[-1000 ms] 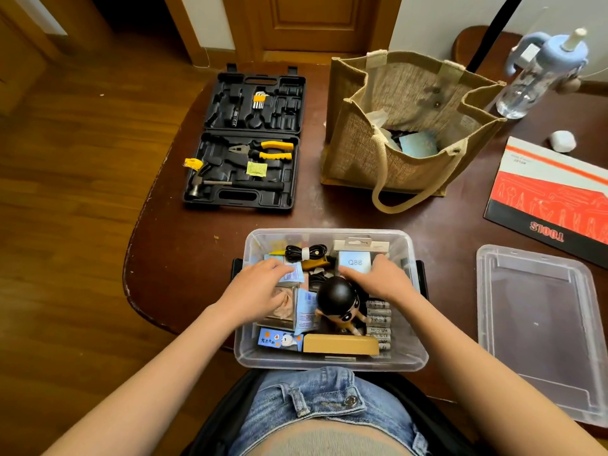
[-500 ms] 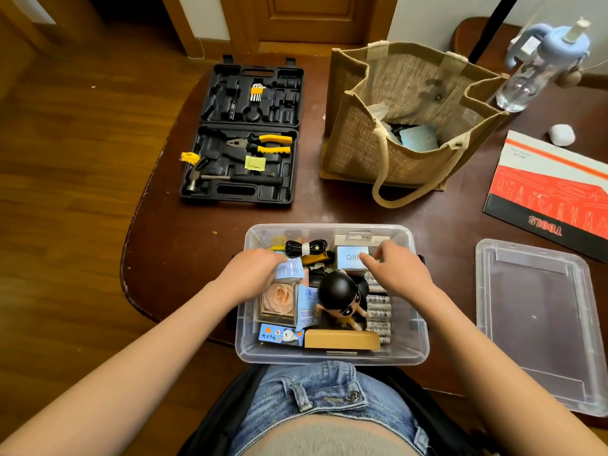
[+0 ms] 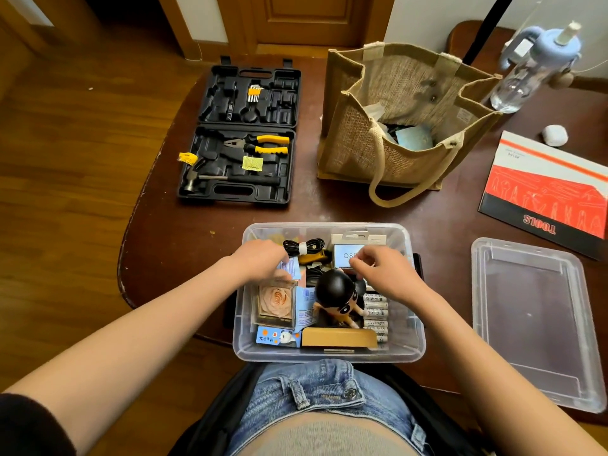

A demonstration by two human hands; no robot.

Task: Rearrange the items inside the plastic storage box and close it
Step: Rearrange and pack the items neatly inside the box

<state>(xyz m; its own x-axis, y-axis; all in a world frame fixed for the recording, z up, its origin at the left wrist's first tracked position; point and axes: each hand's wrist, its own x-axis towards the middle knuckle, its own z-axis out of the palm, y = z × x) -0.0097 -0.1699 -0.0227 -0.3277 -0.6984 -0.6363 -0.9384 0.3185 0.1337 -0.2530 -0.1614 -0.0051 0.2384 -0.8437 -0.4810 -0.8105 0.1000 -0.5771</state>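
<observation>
Looking down from the head camera, I see the plastic storage box (image 3: 329, 352) at the near edge of the table (image 3: 197, 225), just in front of my lap, without its cover. The clear lid (image 3: 533, 320) lies flat on the table to the right of the box, apart from it.

Both hands are inside the box. My left hand (image 3: 260, 260) has curled fingers and pinches a small blue paper packet (image 3: 289, 268) above the clear cube with a rose (image 3: 275, 302). My right hand (image 3: 385, 274) has bent fingers at the white Q8 box (image 3: 345, 256); I cannot tell if it really grips it.

Between the hands stands a figurine with a black head (image 3: 335, 291), tall among the other things. Beside it are a row of batteries (image 3: 375, 314), a tan box (image 3: 339, 337), a panda card (image 3: 278, 336) and a coiled black cable (image 3: 304, 246).

Behind the box, an open black tool case (image 3: 243, 136) and a jute bag (image 3: 404, 116) stand on the table. At right are a red tools carton (image 3: 546, 195) and a water bottle (image 3: 533, 64).
</observation>
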